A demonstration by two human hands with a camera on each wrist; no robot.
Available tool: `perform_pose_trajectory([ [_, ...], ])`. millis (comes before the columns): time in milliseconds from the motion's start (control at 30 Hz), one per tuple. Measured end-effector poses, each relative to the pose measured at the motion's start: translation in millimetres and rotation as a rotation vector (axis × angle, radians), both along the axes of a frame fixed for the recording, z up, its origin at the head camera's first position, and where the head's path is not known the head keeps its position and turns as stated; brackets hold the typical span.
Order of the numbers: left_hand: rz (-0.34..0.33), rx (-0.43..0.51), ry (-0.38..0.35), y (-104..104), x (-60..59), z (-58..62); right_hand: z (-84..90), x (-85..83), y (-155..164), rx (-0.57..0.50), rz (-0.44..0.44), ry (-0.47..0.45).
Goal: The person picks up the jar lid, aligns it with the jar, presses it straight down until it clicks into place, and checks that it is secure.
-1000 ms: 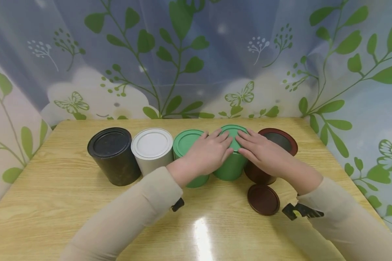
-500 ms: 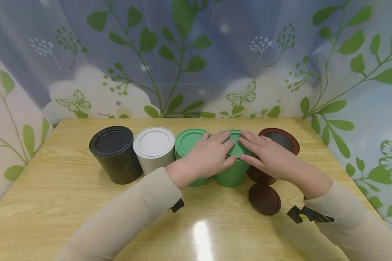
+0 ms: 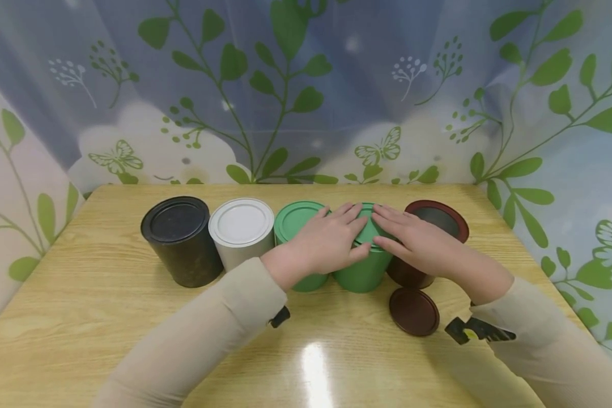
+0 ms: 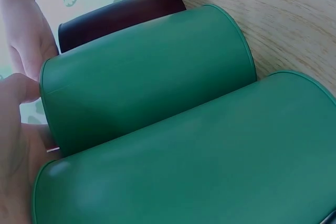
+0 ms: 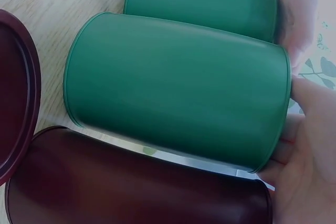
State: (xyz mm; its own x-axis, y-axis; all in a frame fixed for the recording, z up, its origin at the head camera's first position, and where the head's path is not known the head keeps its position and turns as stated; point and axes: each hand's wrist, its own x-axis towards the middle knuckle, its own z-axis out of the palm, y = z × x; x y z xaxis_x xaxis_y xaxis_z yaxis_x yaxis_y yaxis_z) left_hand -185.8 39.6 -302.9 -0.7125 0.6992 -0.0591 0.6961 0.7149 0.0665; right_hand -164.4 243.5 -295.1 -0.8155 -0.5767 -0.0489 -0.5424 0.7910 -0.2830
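In the head view, two green cans stand side by side. Both hands rest on the lid (image 3: 371,229) of the right green can (image 3: 362,276), fingers stretched out flat. My left hand (image 3: 328,241) reaches across the left green can (image 3: 292,220) and partly hides its top. From the right, my right hand (image 3: 418,241) touches the same lid, its wrist passing in front of the dark red-brown can (image 3: 408,276). A thumb lies at the rim of the green can (image 4: 152,77) in the left wrist view. The right wrist view shows fingers at the green can's (image 5: 178,87) top edge.
A black can (image 3: 186,263) and a white can (image 3: 242,222) stand to the left, lids on. The red-brown can has an uncovered top; a loose red-brown lid (image 3: 414,311) lies before it. A patterned curtain (image 3: 306,102) hangs behind the wooden table (image 3: 107,317).
The right green can has shifted slightly towards me, with both hands still on its lid. My right hand moved a little nearer too. Over the last half second almost nothing differs.
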Motion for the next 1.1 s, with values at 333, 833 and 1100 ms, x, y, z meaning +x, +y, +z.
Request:
perform_pose_trajectory([
  [333,0.021,-0.018,-0.014,2.3,0.0,1.5,0.3,-1.0,-0.3,-0.006,0.003,-0.006],
  [833,0.006,-0.008,0.023,6.5,-4.6,4.2,10.4,-6.2,7.6,-0.084,0.038,-0.223],
  [1100,0.025,-0.065,0.014,9.7,-2.3,6.7,8.1,-5.6,7.7,-0.077,0.046,-0.214],
])
